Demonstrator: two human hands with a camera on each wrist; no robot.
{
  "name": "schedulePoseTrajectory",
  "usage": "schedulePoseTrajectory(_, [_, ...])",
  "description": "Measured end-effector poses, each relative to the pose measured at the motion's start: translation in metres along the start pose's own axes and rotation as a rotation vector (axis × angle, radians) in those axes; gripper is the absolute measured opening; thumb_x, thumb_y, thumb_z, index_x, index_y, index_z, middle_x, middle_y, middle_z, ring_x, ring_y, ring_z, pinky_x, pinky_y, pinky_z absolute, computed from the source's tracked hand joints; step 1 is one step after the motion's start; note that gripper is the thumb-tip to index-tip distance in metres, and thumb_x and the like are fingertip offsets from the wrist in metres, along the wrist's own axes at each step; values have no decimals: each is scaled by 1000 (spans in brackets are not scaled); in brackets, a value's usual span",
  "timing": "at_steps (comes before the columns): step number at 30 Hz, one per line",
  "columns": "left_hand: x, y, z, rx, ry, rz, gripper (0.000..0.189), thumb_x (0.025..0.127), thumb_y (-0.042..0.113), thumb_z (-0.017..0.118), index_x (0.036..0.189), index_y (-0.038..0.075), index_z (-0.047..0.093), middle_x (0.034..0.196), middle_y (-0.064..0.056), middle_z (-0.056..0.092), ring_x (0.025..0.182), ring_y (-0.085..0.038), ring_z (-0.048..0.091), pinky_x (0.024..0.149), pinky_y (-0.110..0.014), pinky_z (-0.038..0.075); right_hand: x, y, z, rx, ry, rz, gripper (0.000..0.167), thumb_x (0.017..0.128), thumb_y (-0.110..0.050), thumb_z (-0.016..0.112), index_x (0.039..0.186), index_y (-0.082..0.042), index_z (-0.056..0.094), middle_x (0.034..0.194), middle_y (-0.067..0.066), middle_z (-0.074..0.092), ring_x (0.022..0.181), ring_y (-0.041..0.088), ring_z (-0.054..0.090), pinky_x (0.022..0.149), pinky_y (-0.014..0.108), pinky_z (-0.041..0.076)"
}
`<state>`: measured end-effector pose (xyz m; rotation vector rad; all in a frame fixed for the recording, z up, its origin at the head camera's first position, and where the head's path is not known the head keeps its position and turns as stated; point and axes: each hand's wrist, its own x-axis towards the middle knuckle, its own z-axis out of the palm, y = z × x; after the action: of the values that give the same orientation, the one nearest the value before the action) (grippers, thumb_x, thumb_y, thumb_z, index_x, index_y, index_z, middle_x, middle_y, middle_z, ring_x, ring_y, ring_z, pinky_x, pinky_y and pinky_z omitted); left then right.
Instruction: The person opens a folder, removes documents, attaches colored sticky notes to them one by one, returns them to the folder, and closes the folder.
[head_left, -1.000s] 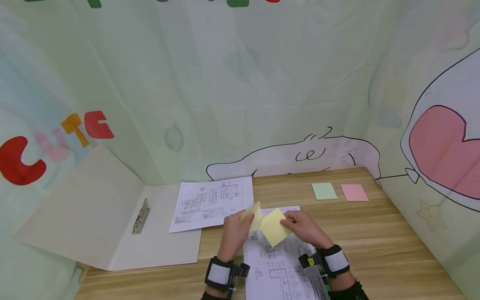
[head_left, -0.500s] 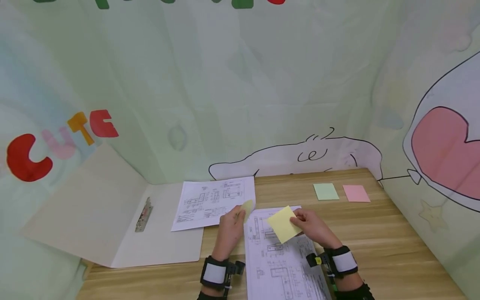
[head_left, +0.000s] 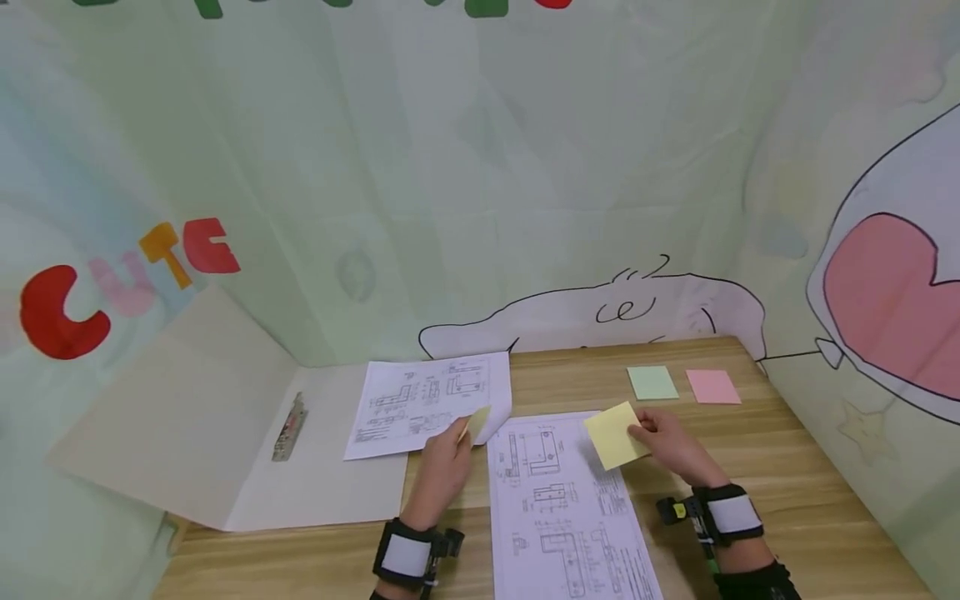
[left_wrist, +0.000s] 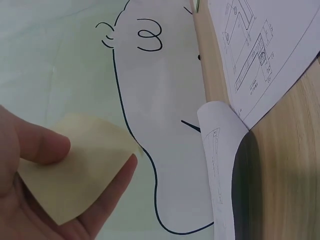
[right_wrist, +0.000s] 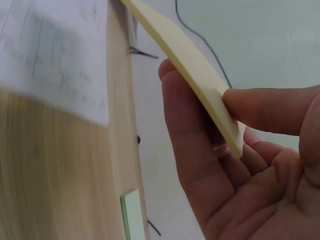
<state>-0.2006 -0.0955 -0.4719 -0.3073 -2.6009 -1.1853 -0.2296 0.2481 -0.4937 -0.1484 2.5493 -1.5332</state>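
Note:
Between thumb and fingers, my left hand (head_left: 442, 467) holds a single yellow sticky note (left_wrist: 82, 160), its sheet slightly bowed in the left wrist view. My right hand (head_left: 675, 446) pinches a pad of yellow sticky notes (head_left: 615, 435) by its right corner; the right wrist view shows the pad's thickness edge-on. Below and between the hands lies a printed technical drawing (head_left: 562, 517), with the yellow pad overlapping its upper right corner in the head view. A second drawing sheet (head_left: 420, 400) lies farther back, its near right corner curling up close to the left hand.
At the left stands an opened pale folder (head_left: 180, 417) with a metal clip (head_left: 289, 429) inside; the second drawing overlaps its right leaf. A green sticky pad (head_left: 652, 382) and a pink one (head_left: 713, 387) lie at the back right. A printed curtain (head_left: 480, 183) hangs behind the table.
The hands have moved apart: the left one leftward with the single note, the right one rightward with the pad. More of the near drawing shows between them.

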Motion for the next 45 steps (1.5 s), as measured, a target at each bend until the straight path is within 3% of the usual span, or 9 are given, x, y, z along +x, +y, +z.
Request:
schedulePoseTrajectory(6, [-4, 1, -6, 29, -34, 18, 31, 93, -1, 50, 121, 4, 62, 115, -14, 64, 73, -14, 55, 69, -33, 47, -1, 14, -18, -98, 49, 53, 16, 97, -12, 51, 97, 4, 55, 72, 3, 45, 61, 16, 41, 51, 25, 33])
schedulePoseTrajectory(11, [-7, 1, -9, 48, -44, 27, 32, 92, -1, 52, 121, 5, 62, 114, -13, 65, 65, -11, 52, 63, -28, 45, 2, 25, -33, -169, 73, 73, 17, 95, -11, 52, 95, 6, 55, 71, 2, 43, 62, 16, 40, 52, 26, 32])
schedulePoseTrajectory(16, [-9, -2, -10, 63, -40, 47, 35, 89, -5, 53, 121, 5, 62, 113, -14, 65, 68, -13, 53, 60, -27, 44, 5, 38, -45, -245, 102, 83, 13, 93, -10, 53, 87, 2, 55, 68, 0, 40, 60, 15, 38, 51, 26, 30])
schedulePoseTrajectory(21, [-9, -1, -11, 71, -40, 24, 36, 89, -3, 53, 122, 7, 62, 116, -11, 64, 71, -13, 54, 65, -28, 45, 4, 49, -55, -297, 137, 73, 13, 90, -8, 54, 81, 2, 55, 65, 0, 41, 58, 16, 38, 51, 26, 29])
schedulePoseTrajectory(27, [-9, -1, -12, 69, -49, 26, 38, 88, -6, 52, 123, 6, 62, 117, -13, 63, 64, -14, 52, 54, -25, 41, 4, 56, -67, -356, 149, 102, 15, 89, -7, 54, 78, 4, 56, 65, 2, 44, 58, 17, 40, 52, 29, 32])
schedulePoseTrajectory(35, [-9, -1, -11, 48, -89, 21, 42, 88, -8, 50, 127, 5, 59, 121, -15, 61, 50, -8, 43, 47, -23, 37, 0, 57, -80, -510, 162, 78, 25, 85, -7, 54, 62, -6, 45, 57, -1, 38, 51, 15, 38, 48, 28, 29])
schedulePoseTrajectory(45, [-10, -2, -11, 66, -103, 13, 39, 90, -5, 50, 127, 4, 58, 123, -15, 60, 59, -12, 49, 49, -24, 38, 1, 65, -86, -624, 173, 157, 29, 82, -8, 56, 57, -9, 40, 55, -1, 36, 50, 15, 38, 48, 26, 28])
